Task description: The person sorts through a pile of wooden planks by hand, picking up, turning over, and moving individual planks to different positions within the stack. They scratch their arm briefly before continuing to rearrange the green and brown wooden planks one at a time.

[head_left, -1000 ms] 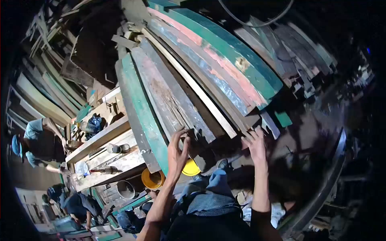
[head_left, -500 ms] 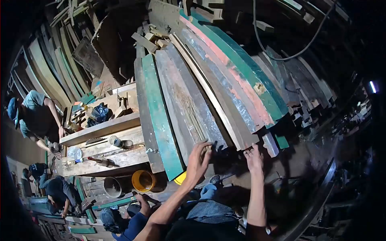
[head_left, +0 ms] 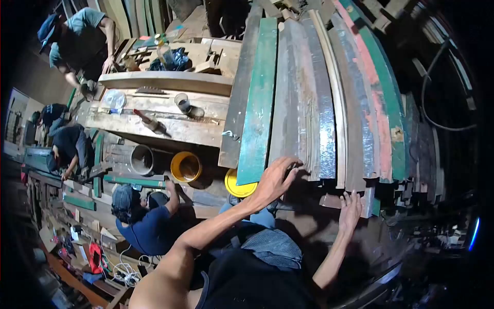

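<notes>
- While your left hand (head_left: 274, 181) hangs over the near end of the worn grey board (head_left: 284, 123), its fingers are bent, with the thumb apart and nothing pinched; whether the tips touch the wood, you cannot tell from here.
- Your right hand (head_left: 350, 212) has its fingers loosely spread and holds nothing visible, the tips just beside the end of the brown board (head_left: 354, 139); contact there is unclear too.
- The boards lie side by side, fanning from your hands toward 12 o'clock. As a judgement, the step in hand is handling their near ends, with no board in your grasp.
- From this pose, a sure hold would call for both hands on one board, fingers hooked under its end edge.
- At 1 o'clock from your left hand lies the pale strip (head_left: 333, 85); near 11, the green board (head_left: 257, 103).
- At 2 o'clock from your right hand, close by, is a grey block (head_left: 367, 201).
- At 9 o'clock from your left hand sit the yellow lid (head_left: 238, 189) and, beyond it, the orange bucket (head_left: 175, 166).
- At 8 o'clock crouches a co-worker in dark blue (head_left: 146, 232).
- At 10 o'clock stands the bench (head_left: 177, 125), with a capped co-worker (head_left: 80, 41) beyond.
</notes>
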`<action>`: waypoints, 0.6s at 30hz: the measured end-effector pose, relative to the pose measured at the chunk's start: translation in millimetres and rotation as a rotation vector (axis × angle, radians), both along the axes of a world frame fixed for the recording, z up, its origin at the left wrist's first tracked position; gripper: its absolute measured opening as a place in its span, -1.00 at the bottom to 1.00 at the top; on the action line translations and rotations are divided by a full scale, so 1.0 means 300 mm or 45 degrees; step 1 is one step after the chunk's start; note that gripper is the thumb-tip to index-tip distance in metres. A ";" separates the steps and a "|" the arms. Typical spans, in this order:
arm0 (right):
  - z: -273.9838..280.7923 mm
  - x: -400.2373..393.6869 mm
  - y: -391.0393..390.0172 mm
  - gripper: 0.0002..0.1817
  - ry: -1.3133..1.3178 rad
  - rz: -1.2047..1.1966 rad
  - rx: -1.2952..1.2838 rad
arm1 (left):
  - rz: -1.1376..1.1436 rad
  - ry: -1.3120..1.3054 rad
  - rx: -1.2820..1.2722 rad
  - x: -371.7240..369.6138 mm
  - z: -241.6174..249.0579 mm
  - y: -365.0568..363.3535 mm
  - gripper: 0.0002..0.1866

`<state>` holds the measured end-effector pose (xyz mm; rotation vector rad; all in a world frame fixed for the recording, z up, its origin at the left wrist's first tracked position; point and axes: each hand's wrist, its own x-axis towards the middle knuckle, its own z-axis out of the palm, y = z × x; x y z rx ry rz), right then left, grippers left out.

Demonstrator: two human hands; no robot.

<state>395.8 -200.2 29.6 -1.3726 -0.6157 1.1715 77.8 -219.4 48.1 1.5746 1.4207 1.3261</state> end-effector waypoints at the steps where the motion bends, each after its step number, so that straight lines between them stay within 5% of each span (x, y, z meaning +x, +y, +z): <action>1: 0.007 -0.013 -0.001 -0.20 -0.066 -0.022 0.003 | 0.011 -0.006 -0.014 0.002 -0.008 0.000 -0.72; 3: 0.040 -0.024 -0.011 -0.21 -0.340 0.037 -0.121 | -0.001 -0.052 -0.054 -0.007 -0.023 -0.001 -0.73; 4: 0.033 -0.036 -0.024 -0.51 -0.414 0.017 -0.140 | 0.003 -0.099 -0.037 -0.010 -0.020 0.001 -0.72; 7: 0.018 -0.051 -0.018 -0.29 -0.397 -0.154 -0.117 | 0.030 -0.066 -0.091 -0.019 -0.026 0.010 -0.72; 18: 0.039 -0.013 -0.012 -0.48 -0.585 0.000 -0.034 | 0.276 0.030 -0.114 -0.185 -0.119 -0.011 -0.76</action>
